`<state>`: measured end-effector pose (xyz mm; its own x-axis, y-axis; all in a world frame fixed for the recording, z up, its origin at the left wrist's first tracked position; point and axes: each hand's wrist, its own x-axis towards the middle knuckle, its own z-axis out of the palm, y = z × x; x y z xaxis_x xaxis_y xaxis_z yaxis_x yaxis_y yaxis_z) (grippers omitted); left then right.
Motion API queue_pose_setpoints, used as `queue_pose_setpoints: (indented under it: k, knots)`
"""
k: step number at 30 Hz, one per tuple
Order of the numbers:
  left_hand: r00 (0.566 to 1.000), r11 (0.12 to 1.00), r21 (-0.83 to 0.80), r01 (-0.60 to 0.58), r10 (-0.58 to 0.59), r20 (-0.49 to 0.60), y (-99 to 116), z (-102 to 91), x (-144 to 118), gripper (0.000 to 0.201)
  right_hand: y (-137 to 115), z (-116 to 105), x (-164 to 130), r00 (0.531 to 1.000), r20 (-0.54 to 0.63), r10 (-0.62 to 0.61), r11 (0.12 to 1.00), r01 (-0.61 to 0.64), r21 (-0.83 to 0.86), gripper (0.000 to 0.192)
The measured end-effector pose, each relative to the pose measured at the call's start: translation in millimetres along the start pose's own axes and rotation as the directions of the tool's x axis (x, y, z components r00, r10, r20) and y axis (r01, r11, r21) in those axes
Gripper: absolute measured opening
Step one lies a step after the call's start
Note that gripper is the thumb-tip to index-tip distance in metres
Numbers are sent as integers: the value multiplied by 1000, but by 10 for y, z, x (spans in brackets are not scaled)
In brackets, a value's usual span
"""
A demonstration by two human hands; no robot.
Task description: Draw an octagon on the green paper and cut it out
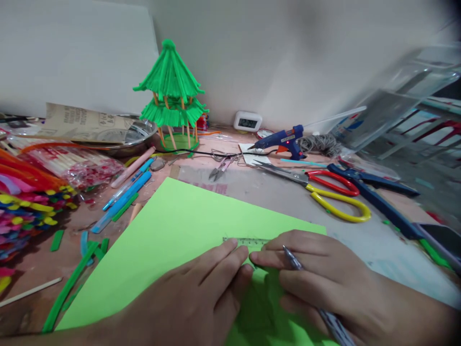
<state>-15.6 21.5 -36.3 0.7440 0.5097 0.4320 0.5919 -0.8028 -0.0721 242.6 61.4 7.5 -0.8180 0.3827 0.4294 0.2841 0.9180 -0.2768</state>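
A bright green sheet of paper (154,226) lies in front of me, with a clear ruler (248,241) across it. My left hand (201,288) presses its fingertips on the ruler, fingers close together and thumb beside them. My right hand (324,278) has a pen (293,258) tucked between its fingers, tip pointing up and away from the paper. Its forefinger touches the sheet by the ruler's near edge. Faint pencil-like lines show on the shaded paper between the hands. The ruler's right end is hidden behind my right hand.
Behind the sheet stand a green pipe-cleaner pagoda (173,101), a small digital clock (248,121) and a blue glue gun (279,143). Scissors (317,185) and blue-handled pliers (374,197) lie right. Pipe cleaners (29,206), pens (124,202) and green scraps (77,283) crowd the left.
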Motion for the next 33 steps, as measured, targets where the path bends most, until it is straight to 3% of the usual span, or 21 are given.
queue_pose_setpoints:
  k: [5, 11, 16, 25, 30, 33]
  knots:
    - [998, 990, 131, -55, 55, 2, 34, -23, -91, 36, 1, -2, 14, 999, -11, 34, 999, -34, -22, 8]
    - [995, 996, 85, 8, -17, 98, 45, 21, -32, 51, 12, 28, -28, 997, -35, 64, 996, -66, -60, 10]
    - [996, 996, 93, 5, -13, 85, 22, 16, -36, 51, 8, 17, -54, 994, -33, 106, 989, -109, -105, 13]
    - [998, 991, 125, -56, 60, -26, -1, 57, -110, 35, 29, 44, -104, 996, -25, 90, 984, -93, -150, 12]
    - [999, 994, 99, -38, 41, -28, 5, 33, -85, 35, -14, 73, -175, 999, -12, 53, 969, -54, -240, 13]
    - [999, 993, 108, -40, 42, -13, 6, 35, -74, 34, -53, 86, -225, 995, 55, 88, 958, -69, -278, 19]
